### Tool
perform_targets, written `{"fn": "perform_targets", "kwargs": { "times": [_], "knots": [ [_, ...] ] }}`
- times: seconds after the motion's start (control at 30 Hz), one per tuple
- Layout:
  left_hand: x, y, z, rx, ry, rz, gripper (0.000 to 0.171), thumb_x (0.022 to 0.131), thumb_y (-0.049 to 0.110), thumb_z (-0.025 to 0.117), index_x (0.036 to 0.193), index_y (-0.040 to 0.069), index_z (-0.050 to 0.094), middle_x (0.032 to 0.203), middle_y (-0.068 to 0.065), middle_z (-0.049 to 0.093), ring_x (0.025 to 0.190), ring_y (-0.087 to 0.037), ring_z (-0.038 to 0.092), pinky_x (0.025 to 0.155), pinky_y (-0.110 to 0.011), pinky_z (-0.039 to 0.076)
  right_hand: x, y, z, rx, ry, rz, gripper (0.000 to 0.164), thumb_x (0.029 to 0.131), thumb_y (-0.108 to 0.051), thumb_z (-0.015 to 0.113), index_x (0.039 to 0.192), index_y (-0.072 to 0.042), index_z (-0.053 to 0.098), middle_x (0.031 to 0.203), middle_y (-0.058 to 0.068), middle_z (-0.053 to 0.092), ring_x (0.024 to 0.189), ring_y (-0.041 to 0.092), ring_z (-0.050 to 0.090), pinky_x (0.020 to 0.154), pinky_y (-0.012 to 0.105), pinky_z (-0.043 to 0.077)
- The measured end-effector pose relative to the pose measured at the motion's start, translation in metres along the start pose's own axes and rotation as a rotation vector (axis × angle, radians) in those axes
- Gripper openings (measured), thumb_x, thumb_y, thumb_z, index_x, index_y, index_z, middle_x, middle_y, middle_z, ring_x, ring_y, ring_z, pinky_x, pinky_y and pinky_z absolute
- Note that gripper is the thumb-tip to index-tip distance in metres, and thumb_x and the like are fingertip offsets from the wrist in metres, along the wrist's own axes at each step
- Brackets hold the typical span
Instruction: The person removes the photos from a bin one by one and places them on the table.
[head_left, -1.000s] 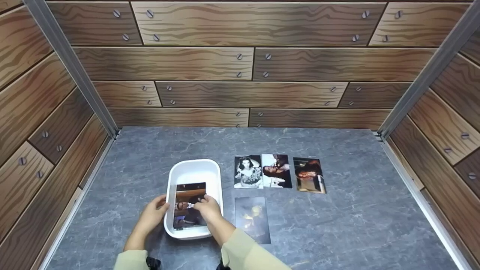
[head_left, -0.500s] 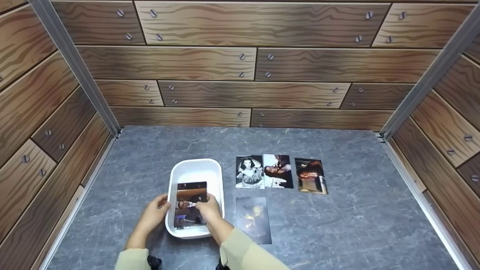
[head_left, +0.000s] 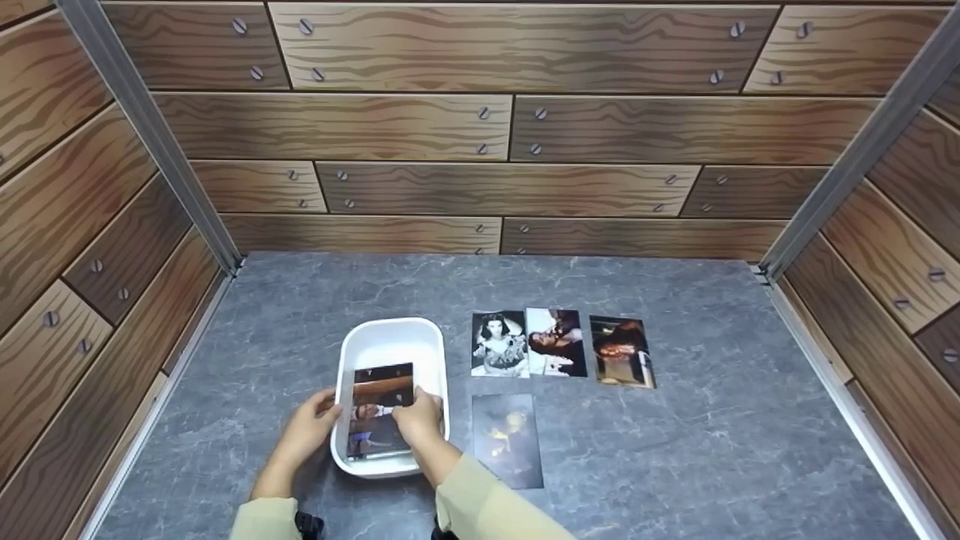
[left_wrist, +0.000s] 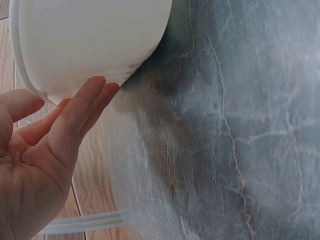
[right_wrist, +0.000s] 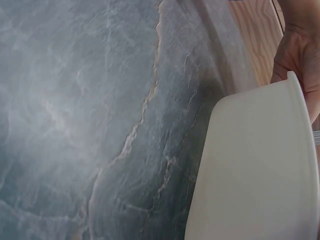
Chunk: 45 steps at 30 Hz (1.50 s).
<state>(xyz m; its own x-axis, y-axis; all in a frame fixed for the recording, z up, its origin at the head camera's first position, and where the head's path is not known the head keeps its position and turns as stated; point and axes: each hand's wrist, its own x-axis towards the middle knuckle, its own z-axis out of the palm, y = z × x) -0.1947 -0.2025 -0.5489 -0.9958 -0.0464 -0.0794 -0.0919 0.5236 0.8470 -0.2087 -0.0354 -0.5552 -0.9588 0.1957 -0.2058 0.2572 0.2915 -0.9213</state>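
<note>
Two-handed | left hand point(head_left: 307, 426): fingers straight, touching white tub point(head_left: 394, 343) | right hand point(head_left: 418, 421): inside, pinching photos point(head_left: 379, 433)

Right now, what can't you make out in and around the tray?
Head view: anything beneath the top photo, which covers it.
Head view: the subject of the faint lower photo, blurred.
Left wrist view: the white tray's contents, hidden by its wall.
Right wrist view: the right hand's fingertips, behind the tray wall.

White tub point(right_wrist: 255, 165) — side-on, right hand point(right_wrist: 298, 60) partly behind it, grey veined tabletop point(right_wrist: 75, 100), wood-grain panel point(right_wrist: 254, 35)
</note>
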Motion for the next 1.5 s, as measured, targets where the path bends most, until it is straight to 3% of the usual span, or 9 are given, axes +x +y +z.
{"fn": "perform_targets", "kwargs": {
  "times": [0.33,0.57,0.8,1.03,1.3,1.5],
  "knots": [
    [0.001,0.003,0.001,-0.014,0.003,0.02,0.037,0.097,0.001,0.051,0.128,-0.019,0.047,0.119,-0.037,0.057,0.116,-0.048,0.056,0.1,-0.051,0.05,0.004,0.0,0.002,-0.036,0.026,0.007,0.049,0.079,-0.004,0.063,0.125,0.014,0.057,0.119,0.027,0.05,0.116,0.041,0.049,0.103,0.045,0.043],
    [0.002,0.002,0.001,-0.034,0.007,0.028,0.036,0.096,-0.001,0.051,0.127,-0.019,0.048,0.119,-0.038,0.058,0.115,-0.048,0.056,0.1,-0.05,0.05,0.0,0.001,0.001,-0.026,0.114,-0.103,0.044,0.069,0.003,0.068,0.112,-0.001,0.063,0.096,0.01,0.06,0.093,0.026,0.055,0.083,0.036,0.05],
    [0.002,0.003,0.002,-0.008,-0.001,0.012,0.037,0.096,0.002,0.051,0.128,-0.018,0.048,0.12,-0.037,0.057,0.117,-0.048,0.055,0.102,-0.051,0.048,-0.001,-0.001,-0.002,-0.04,0.134,-0.136,0.029,0.075,-0.001,0.071,0.102,-0.009,0.065,0.077,0.002,0.067,0.08,0.018,0.055,0.071,0.03,0.048],
    [0.002,0.004,0.001,-0.019,0.008,0.009,0.036,0.097,0.002,0.052,0.127,-0.018,0.048,0.118,-0.037,0.058,0.116,-0.047,0.056,0.1,-0.05,0.05,-0.001,-0.014,-0.007,0.106,0.102,-0.106,0.015,0.082,0.0,0.066,0.096,-0.005,0.066,0.076,0.003,0.063,0.07,0.013,0.056,0.064,0.026,0.049],
    [-0.001,0.002,-0.001,-0.001,0.017,0.023,0.036,0.096,0.001,0.052,0.126,-0.018,0.049,0.117,-0.037,0.059,0.114,-0.047,0.057,0.099,-0.05,0.051,0.0,-0.023,-0.01,0.207,0.106,-0.137,0.014,0.08,0.004,0.066,0.092,-0.003,0.065,0.077,0.003,0.062,0.07,0.009,0.054,0.063,0.023,0.049],
    [-0.001,0.002,0.0,0.021,0.011,0.01,0.037,0.096,0.002,0.052,0.127,-0.018,0.049,0.119,-0.037,0.058,0.115,-0.047,0.056,0.099,-0.05,0.05,0.005,-0.023,-0.016,0.305,0.078,-0.105,0.016,0.08,0.006,0.066,0.095,0.002,0.064,0.077,0.006,0.059,0.071,0.013,0.054,0.064,0.024,0.05]
  ]
}}
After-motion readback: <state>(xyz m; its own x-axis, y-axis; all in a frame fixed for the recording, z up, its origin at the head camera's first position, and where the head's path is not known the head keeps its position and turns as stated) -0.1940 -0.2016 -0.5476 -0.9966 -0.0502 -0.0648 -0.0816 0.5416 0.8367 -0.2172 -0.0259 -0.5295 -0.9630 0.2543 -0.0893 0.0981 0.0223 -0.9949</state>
